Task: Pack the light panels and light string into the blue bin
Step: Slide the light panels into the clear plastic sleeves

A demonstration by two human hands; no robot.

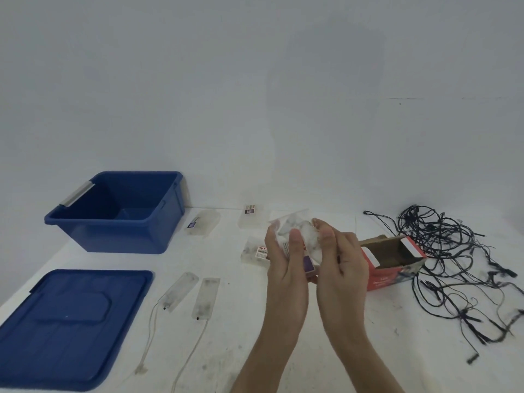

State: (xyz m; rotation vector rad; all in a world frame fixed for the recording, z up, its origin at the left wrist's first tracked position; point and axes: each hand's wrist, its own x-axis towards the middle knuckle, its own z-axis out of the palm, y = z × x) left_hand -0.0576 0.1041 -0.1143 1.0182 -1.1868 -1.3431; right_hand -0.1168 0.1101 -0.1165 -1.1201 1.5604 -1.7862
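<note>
Bagged light panel [300,236] gripped in both my hands, frame centre.
My left hand [286,265] and right hand [340,262] pinch it together. Open blue bin [119,236] stands middle left across bare table [249,330]; lid [71,321] lower left; red box [394,265] and tangled light string [442,251] crowd the right.

I take this for a plain indoor work space, though of what kind I cannot tell. A white wall [255,80] fills the upper half of the frame. A scuffed, smudged white tabletop [241,344] fills the lower half, with a blue storage bin [119,239] at centre left.
</note>
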